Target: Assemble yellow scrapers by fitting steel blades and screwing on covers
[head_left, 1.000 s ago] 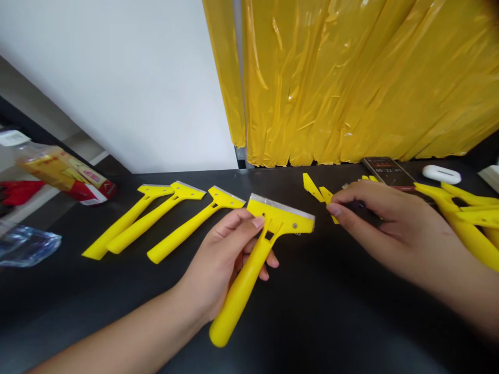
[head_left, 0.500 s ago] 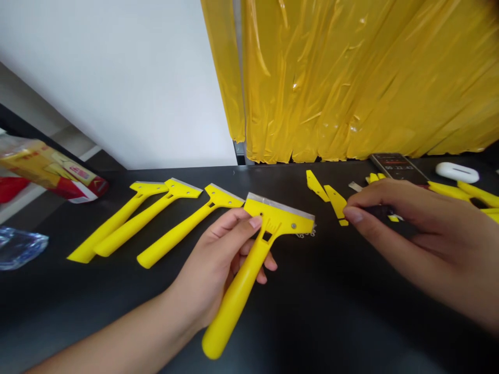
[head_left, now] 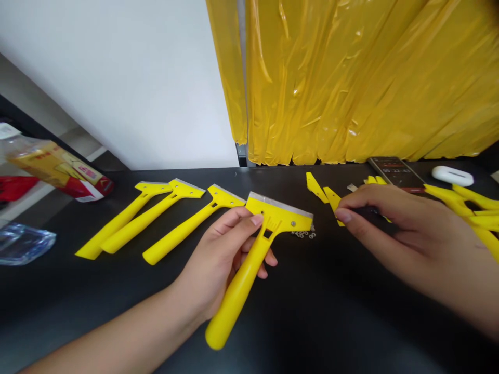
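My left hand (head_left: pixel 216 254) is closed around a yellow scraper (head_left: pixel 241 283), thumb on its head and blade edge pointing away from me. One screw shows at the right of the head; a small hole without one sits near my thumb. To the right, my right hand (head_left: pixel 417 239) is in a pinch, thumb against forefinger; whatever lies between them is too small or hidden to name. Small metal nuts or washers (head_left: pixel 306 235) lie just behind the scraper's right end. Two flat yellow plates (head_left: pixel 316 188) rest close to my right fingertips, one partly covered.
Three yellow scrapers (head_left: pixel 175 228) lie side by side on the black table (head_left: pixel 312 322). More yellow scraper parts (head_left: pixel 452 200) are piled at right, near a phone (head_left: pixel 397 174) and a white case (head_left: pixel 452 175). At left are a snack package (head_left: pixel 66 169) and a clear plastic wrapper (head_left: pixel 27 244).
The view has shifted slightly, showing more of the small metal pieces and the yellow parts at right. My right hand has moved slightly left; the left keeps its grip on the scraper.
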`<state>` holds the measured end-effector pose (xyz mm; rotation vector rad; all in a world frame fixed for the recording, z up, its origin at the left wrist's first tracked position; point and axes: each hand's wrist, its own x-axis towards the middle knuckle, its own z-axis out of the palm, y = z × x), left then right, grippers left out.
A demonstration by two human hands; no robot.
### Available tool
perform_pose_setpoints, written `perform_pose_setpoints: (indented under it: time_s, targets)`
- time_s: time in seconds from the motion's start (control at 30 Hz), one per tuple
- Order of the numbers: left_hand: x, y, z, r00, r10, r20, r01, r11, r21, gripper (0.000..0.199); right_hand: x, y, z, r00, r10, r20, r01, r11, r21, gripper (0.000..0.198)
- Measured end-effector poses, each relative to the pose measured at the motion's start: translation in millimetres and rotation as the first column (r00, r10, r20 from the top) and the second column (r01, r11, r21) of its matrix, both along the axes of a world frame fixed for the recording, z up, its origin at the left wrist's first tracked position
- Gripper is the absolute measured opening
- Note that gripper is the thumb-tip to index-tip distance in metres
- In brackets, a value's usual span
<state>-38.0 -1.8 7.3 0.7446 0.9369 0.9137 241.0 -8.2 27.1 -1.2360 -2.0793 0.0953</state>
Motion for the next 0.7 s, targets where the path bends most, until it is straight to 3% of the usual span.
perform_pose_setpoints:
  time_s: [0.43,0.7]
  targets:
    - [-0.2,0.8,-0.2,1.000,0.011,-0.015,-0.010,0.999,0.033,0.023,2.1,0.4,3.4,0.994,-0.091,-0.064,0.090,0.996,-0.025,0.019]
    - [-0.9,3.1,-1.4,1.000,0.009,0.011,-0.009,0.999,-0.038,0.019,3.4,-2.0,5.8,0.985,-0.155,-0.075,0.155,0.988,-0.001,0.023]
